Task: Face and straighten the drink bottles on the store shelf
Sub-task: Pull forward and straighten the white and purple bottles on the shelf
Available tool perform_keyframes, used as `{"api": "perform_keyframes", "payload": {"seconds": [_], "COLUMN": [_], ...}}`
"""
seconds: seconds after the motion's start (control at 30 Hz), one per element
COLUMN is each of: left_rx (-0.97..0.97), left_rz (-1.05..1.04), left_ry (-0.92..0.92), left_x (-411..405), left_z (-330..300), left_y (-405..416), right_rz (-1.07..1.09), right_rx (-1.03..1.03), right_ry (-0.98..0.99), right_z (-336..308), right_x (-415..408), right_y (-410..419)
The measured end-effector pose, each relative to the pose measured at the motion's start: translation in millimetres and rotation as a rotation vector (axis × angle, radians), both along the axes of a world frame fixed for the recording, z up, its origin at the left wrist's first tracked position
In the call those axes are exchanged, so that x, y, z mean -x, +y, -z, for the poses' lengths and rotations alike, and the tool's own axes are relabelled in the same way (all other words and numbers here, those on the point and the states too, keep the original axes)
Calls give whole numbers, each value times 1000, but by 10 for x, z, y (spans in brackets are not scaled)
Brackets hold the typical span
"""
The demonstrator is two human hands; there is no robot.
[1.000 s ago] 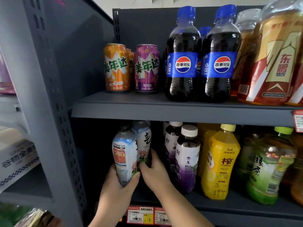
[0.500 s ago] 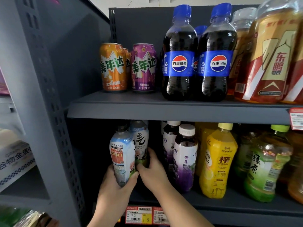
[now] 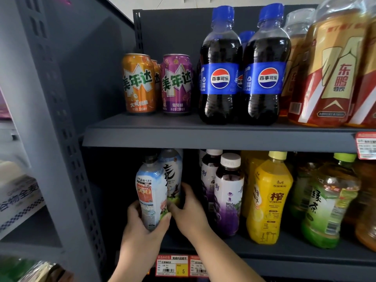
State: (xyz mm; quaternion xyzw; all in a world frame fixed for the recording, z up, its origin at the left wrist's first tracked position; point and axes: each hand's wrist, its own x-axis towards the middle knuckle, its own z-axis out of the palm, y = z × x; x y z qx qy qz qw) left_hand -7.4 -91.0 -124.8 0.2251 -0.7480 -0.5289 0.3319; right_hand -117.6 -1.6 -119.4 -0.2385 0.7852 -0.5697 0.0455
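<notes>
On the lower shelf [image 3: 284, 253] at the left stand two pale blue-and-white sparkling water bottles. My left hand [image 3: 142, 228] grips the front bottle [image 3: 150, 192] low on its body; its barcode and red sticker side faces me. My right hand [image 3: 189, 212] holds the base of the second bottle [image 3: 173, 176], which stands just behind and to the right, showing a large black character. Both bottles are upright and touch each other.
Right of my hands stand two purple grape drink bottles [image 3: 228, 192], a yellow juice bottle [image 3: 268, 198] and a green tea bottle [image 3: 327, 202]. The upper shelf [image 3: 203, 135] carries two soda cans [image 3: 138, 84], cola bottles [image 3: 219, 70] and gold energy drinks [image 3: 333, 66]. A perforated upright [image 3: 61, 139] bounds the left.
Both hands stay on the two water bottles. The front bottle has turned slightly, and the view has shifted a little.
</notes>
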Motion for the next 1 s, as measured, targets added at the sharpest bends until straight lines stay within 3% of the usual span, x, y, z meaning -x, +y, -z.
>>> {"api": "perform_keyframes", "payload": {"seconds": [0.4, 0.53, 1.0], "left_rx": [146, 58, 114], "left_rz": [82, 93, 180], "left_ry": [-71, -51, -138], "left_x": [-55, -87, -108], "left_z": [-5, -18, -63], "left_y": [-8, -10, -20], "right_rz": [62, 59, 63], "right_rx": [-50, -52, -21], "right_ry": [45, 39, 47], "right_z": [-9, -18, -42], "right_x": [-146, -132, -136], "right_y": [139, 151, 176]}}
